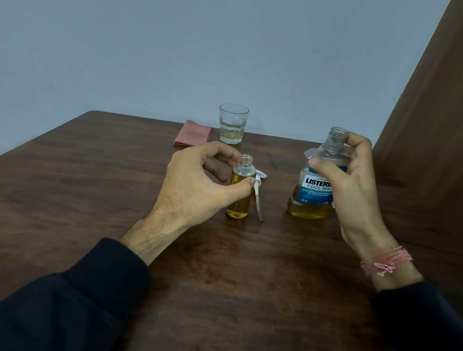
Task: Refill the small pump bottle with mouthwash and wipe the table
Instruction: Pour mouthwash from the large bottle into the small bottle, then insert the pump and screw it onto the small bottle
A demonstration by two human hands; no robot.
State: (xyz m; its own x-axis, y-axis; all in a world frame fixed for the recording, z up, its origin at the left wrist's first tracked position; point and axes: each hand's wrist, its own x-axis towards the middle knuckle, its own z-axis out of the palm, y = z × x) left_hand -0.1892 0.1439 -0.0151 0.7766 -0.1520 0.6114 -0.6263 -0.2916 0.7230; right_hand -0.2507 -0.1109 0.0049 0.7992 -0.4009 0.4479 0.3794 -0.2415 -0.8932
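On table (79,187): two bottles (240,196), one glass (232,123).

Glass (232,123) with little liquid by the far table (50,183) edge.

Table (84,193): dark wood grain, smooth, faint sheen. Small pump bottle (241,189) and mouthwash bottle (314,184): clear glossy plastic; latter bore glossy printed label. Tumbler (232,123): clear glass. Folded cloth (193,133): pink, matt. Wall (153,36): matt.
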